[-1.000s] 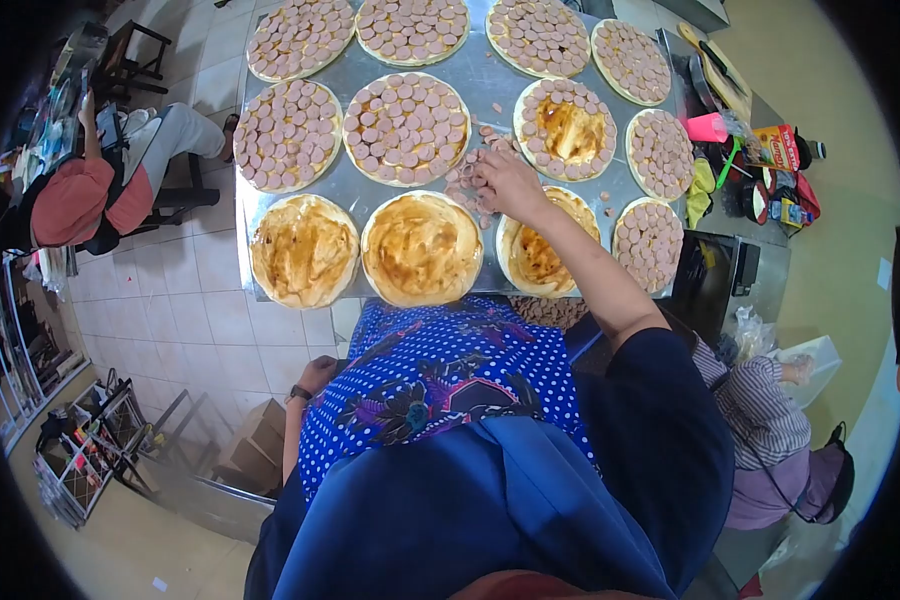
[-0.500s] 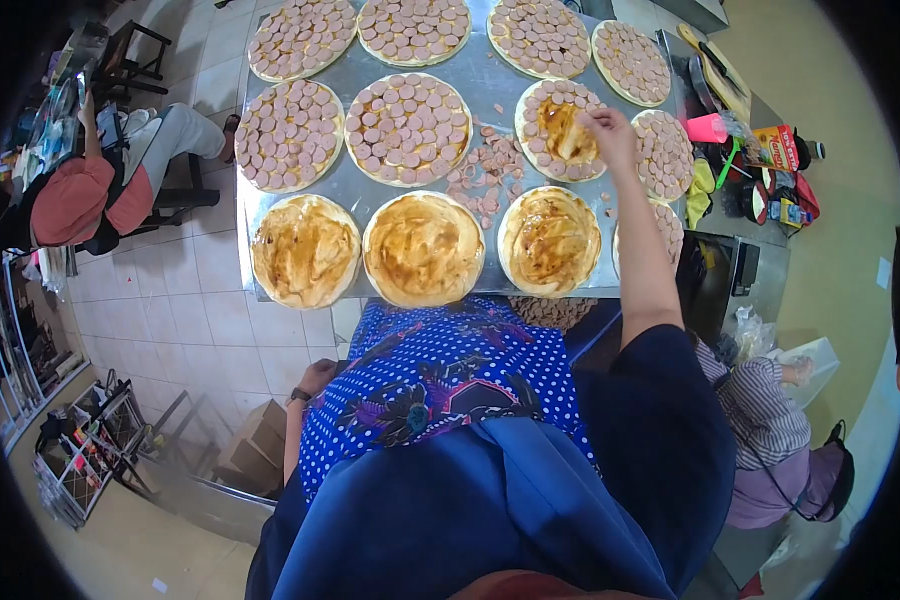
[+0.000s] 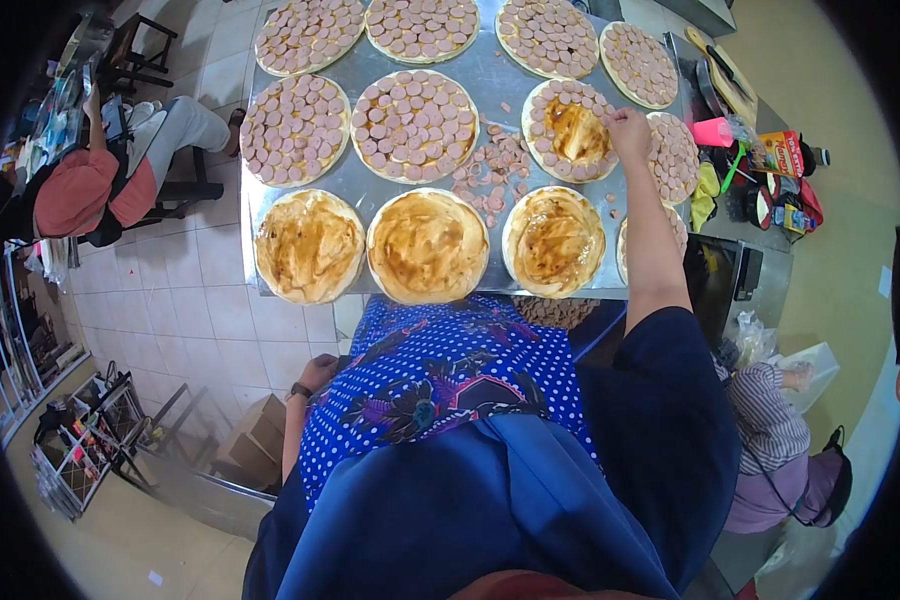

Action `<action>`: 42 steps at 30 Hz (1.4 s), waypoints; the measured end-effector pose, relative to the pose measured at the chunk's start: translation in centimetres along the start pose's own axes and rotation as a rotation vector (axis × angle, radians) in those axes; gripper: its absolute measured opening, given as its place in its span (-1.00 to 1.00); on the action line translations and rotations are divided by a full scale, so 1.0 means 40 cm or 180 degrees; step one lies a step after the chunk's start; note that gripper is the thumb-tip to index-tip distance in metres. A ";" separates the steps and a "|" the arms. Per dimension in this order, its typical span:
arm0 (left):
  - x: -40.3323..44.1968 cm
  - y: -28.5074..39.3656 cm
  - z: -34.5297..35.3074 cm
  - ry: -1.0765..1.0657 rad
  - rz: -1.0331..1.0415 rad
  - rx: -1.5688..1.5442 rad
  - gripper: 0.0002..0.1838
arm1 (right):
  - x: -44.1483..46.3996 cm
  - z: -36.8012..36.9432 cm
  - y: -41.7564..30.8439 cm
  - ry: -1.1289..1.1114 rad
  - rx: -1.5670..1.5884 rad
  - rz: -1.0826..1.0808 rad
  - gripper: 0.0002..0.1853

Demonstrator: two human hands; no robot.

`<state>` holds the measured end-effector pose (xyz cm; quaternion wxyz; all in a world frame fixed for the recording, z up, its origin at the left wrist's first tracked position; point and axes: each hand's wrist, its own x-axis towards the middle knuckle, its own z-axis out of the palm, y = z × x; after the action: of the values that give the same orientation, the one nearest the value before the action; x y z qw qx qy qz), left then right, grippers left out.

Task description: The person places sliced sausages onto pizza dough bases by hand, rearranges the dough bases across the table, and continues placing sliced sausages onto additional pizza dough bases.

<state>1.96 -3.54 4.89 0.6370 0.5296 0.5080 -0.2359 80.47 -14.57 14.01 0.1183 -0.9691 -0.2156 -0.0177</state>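
Observation:
My right hand (image 3: 628, 134) is closed in a pinch at the right edge of a round base (image 3: 576, 132) with sausage slices round its rim and bare brown sauce in its middle. What the fingers hold is too small to make out. Loose pink slices (image 3: 492, 172) lie scattered to the left of that base. Three bases with sauce only, among them the middle one (image 3: 428, 246), line the near edge of the metal table. My left hand (image 3: 319, 372) hangs low beside the blue dotted apron (image 3: 440, 380), its fingers partly hidden against the cloth.
Several slice-covered bases (image 3: 415, 126) fill the far rows on the metal table (image 3: 355, 178). A pink cup (image 3: 711, 131) and packets stand on a side counter at right. One person in a red top (image 3: 75, 192) sits at left; another in stripes (image 3: 770, 410) is at lower right.
My right hand has gone from the loose slices, across the partly covered base, to its right edge. My left hand stays low at my side. The view has shifted slightly.

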 end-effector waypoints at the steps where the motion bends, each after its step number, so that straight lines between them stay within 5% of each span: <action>1: -0.006 0.016 0.003 0.0004 0.0001 -0.0003 -0.73 | -0.011 -0.019 -0.023 0.0001 0.0002 -0.0005 -0.86; 3: -0.024 0.055 0.008 0.0074 -0.0189 0.0117 -0.73 | -0.058 -0.060 -0.095 -0.0152 0.0633 -0.0249 -0.84; 7: -0.049 0.101 0.010 0.0025 -0.0255 0.0091 -0.74 | -0.262 -0.099 -0.261 -0.1944 0.1277 -0.1787 -0.79; 12: -0.048 0.142 0.008 0.0017 -0.0393 0.0336 -0.71 | -0.410 -0.041 -0.290 -0.1942 0.0958 -0.2387 -0.78; 13: -0.054 0.162 0.008 0.0026 -0.0394 0.0332 -0.71 | -0.400 -0.038 -0.293 -0.1942 0.0964 -0.2395 -0.78; 15: -0.067 0.179 0.008 0.0039 -0.0460 0.0168 -0.70 | -0.376 -0.045 -0.296 -0.2056 0.1811 -0.1315 -0.79; 19: -0.067 0.181 0.005 0.0013 -0.0455 0.0172 -0.69 | -0.340 -0.058 -0.277 -0.2313 0.2126 -0.0833 -0.79; 21: -0.068 0.177 0.004 0.0032 -0.0417 0.0234 -0.70 | -0.305 -0.045 -0.249 -0.2101 0.2499 -0.0764 -0.81; 23: -0.065 0.166 0.001 -0.0019 -0.0320 0.0263 -0.70 | -0.246 -0.068 -0.216 -0.1705 0.3216 0.0352 -0.83; 25: -0.069 0.164 0.001 -0.0050 -0.0359 0.0291 -0.71 | -0.166 -0.055 -0.131 -0.1063 0.3053 0.0588 -0.84; 28: -0.071 0.152 0.003 -0.0002 -0.0180 0.0185 -0.72 | -0.070 0.012 0.003 -0.0606 0.2940 0.0596 -0.85; 30: -0.061 0.144 0.002 -0.0006 -0.0222 0.0153 -0.72 | -0.050 0.004 0.017 -0.0303 0.1550 0.0377 -0.85; 36: -0.071 0.158 0.004 0.0010 -0.0214 0.0132 -0.73 | -0.046 0.018 0.029 0.0237 0.0061 -0.0431 -0.84; 40: -0.072 0.143 0.006 0.0039 -0.0225 0.0284 -0.72 | -0.109 -0.027 -0.050 0.0101 0.0469 -0.0347 -0.86; 42: -0.026 0.044 0.001 0.0009 -0.0071 0.0215 -0.72 | -0.161 -0.006 -0.094 -0.0776 0.1927 -0.0555 -0.89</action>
<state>3.07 -3.25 6.59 0.6154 0.5453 0.5066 -0.2592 73.06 -13.98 14.51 0.3722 -0.8629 -0.3057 0.1531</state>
